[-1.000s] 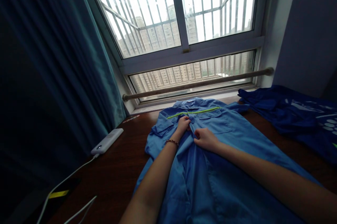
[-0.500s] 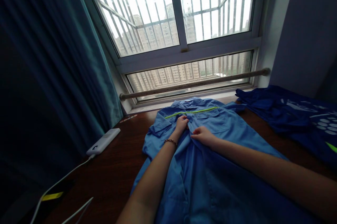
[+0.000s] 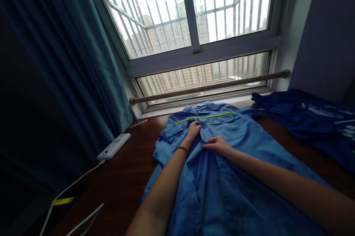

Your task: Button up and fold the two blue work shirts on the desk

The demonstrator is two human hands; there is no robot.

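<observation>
A light blue work shirt [image 3: 238, 177] with a neon yellow chest stripe lies front up on a dark wooden table [image 3: 124, 184], collar toward the window. My left hand [image 3: 193, 130], with a bead bracelet on the wrist, pinches the front placket just below the stripe. My right hand [image 3: 217, 143] rests on the shirt front right beside it, fingers curled onto the placket's fabric. Both forearms lie over the shirt's body.
A white power bank [image 3: 113, 146] with a white cable lies on the table at the left, near a teal curtain [image 3: 83, 80]. A dark blue garment [image 3: 310, 121] is heaped at the right. A wooden rod [image 3: 208, 87] runs along the barred window.
My right hand has shifted slightly along the placket and flattened a little; my left hand stays pinched on the same spot. The view wobbled slightly.
</observation>
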